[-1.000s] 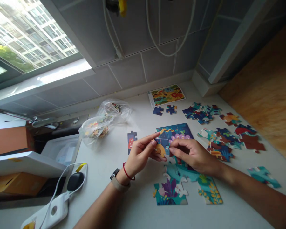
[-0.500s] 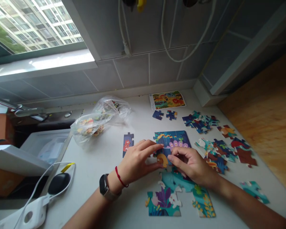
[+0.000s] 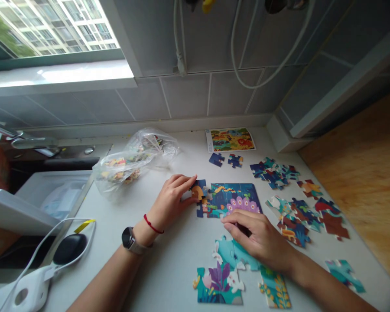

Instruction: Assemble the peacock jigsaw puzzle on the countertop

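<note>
The left hand [image 3: 172,198] has its fingers together and curved, pinching a dark blue jigsaw piece with an orange shape [image 3: 198,193] between fingertips and thumb, against the left edge of the assembled puzzle block [image 3: 234,200]. The right hand [image 3: 256,240] lies relaxed and curved at the block's lower edge, holding nothing visible. A wristwatch [image 3: 128,238] and red string bracelet [image 3: 152,224] circle the left wrist.

Another part-built puzzle section [image 3: 222,284] lies at 6 o'clock from the block, with loose pieces [image 3: 274,173] at 3 o'clock. At 12 o'clock sit two pieces [image 3: 216,159] and a picture card [image 3: 230,139]. A clear plastic bag of pieces [image 3: 123,167] lies at 10 o'clock.
</note>
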Action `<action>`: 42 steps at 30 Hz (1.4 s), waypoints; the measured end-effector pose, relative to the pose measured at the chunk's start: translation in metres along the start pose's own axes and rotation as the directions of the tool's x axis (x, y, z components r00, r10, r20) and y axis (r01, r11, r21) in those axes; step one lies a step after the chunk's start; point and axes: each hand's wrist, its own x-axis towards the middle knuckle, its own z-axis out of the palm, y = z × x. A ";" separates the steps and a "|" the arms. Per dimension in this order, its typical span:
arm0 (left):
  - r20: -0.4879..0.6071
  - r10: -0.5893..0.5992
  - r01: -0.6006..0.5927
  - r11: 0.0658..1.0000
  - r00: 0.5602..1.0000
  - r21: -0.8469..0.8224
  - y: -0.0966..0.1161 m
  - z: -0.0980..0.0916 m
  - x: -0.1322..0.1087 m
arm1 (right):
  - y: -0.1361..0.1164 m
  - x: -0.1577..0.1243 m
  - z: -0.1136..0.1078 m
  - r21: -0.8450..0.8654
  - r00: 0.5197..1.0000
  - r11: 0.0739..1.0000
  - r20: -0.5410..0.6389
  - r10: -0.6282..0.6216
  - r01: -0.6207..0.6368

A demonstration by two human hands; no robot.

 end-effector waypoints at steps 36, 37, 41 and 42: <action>-0.053 -0.069 0.061 0.987 0.996 -0.147 0.000 -0.005 0.004 | 0.000 -0.003 0.000 -0.069 0.997 0.997 0.077 -0.027 0.032; -0.051 -0.075 0.067 0.988 0.996 -0.141 0.003 -0.002 0.004 | 0.000 -0.003 0.001 -0.066 0.997 0.997 0.078 -0.024 0.030; -0.042 -0.066 0.060 0.991 0.997 -0.119 0.006 0.005 0.003 | 0.000 -0.002 0.001 -0.051 0.997 0.999 0.077 -0.015 0.019; -0.034 -0.056 0.051 0.991 0.998 -0.121 0.006 0.006 0.003 | 0.000 -0.002 0.001 -0.046 0.997 0.999 0.077 -0.015 0.019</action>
